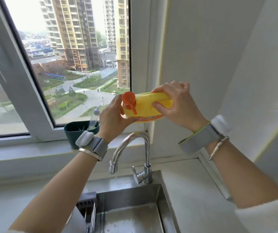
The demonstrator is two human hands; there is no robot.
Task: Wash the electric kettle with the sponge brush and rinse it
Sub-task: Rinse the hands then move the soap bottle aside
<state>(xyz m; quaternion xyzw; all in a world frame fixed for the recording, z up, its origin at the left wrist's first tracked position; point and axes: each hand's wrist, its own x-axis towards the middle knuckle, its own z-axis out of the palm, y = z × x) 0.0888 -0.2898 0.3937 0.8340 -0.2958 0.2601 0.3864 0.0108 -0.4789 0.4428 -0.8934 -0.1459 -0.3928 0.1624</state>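
A yellow detergent bottle [145,106] with an orange pump cap [129,100] is held tilted toward me, above the tap. My left hand [111,116] cups the bottle's neck end from below. My right hand [176,101] grips the bottle's handle end. A brush with a clear handle [94,117] stands in a dark green holder [72,132] on the window sill. No kettle is in view.
A chrome tap [134,148] curves over the steel sink [163,199] below my arms. A dark drain rack [87,204] sits at the sink's left edge. The window fills the left, white walls the right, and grey counter runs on both sides.
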